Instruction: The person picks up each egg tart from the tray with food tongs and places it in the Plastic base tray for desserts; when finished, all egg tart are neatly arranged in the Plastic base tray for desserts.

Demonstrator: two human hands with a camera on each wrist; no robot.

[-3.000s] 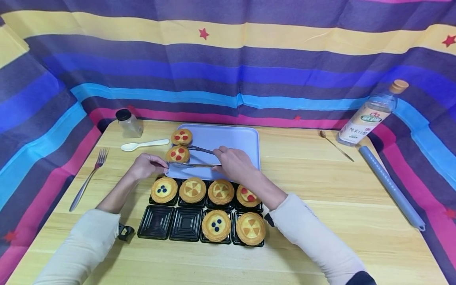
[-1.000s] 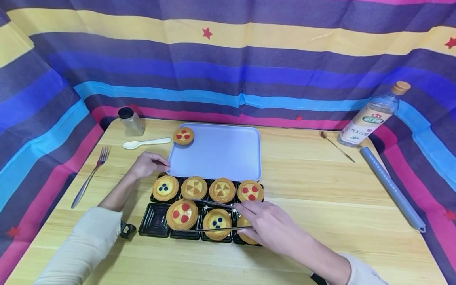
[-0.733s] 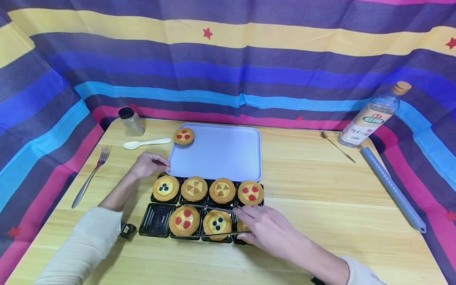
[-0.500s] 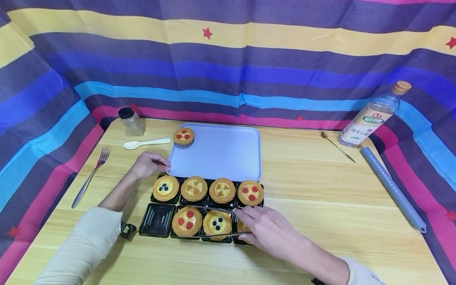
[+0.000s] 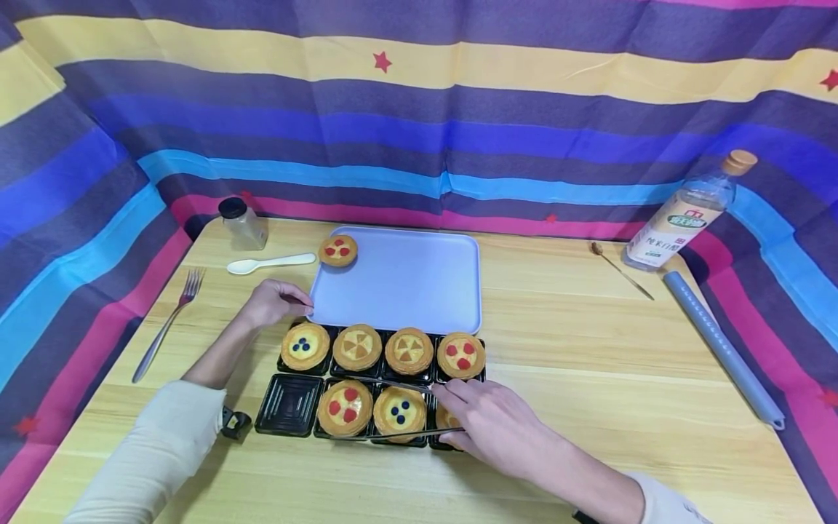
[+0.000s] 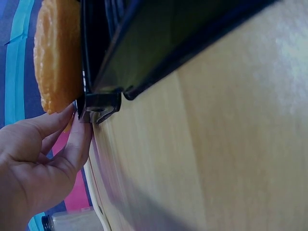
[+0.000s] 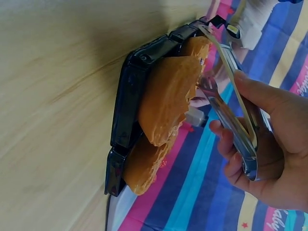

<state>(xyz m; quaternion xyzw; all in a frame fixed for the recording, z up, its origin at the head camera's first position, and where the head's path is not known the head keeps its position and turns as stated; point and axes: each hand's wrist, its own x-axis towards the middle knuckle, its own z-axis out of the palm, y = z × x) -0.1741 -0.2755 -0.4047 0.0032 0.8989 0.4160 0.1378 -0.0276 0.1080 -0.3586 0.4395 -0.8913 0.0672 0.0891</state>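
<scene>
My right hand (image 5: 487, 418) grips metal tongs (image 7: 249, 161), one arm of which has a forked end. In the head view, the tongs' arms lie either side of an egg tart with three red dots (image 5: 344, 409), which sits in the second compartment from the left in the front row of the black tray (image 5: 288, 405). My left hand (image 5: 270, 302) pinches the black tray's back left corner, beside the lilac tray (image 5: 419, 284). Another red-dotted tart (image 5: 337, 250) lies at the lilac tray's back left corner.
Several tarts fill the black tray's back row; the front left compartment is bare. A fork (image 5: 166, 324), white spoon (image 5: 270, 263) and black-lidded jar (image 5: 242, 223) stand left. A thin metal spoon (image 5: 622, 271), clear bottle (image 5: 681, 215) and grey-blue rod (image 5: 723, 349) are on the right.
My right hand has brought the red-dotted tart from the lilac tray to the black tray's front row with the tongs. There it shifted slightly right and towards me. My left hand stayed in place.
</scene>
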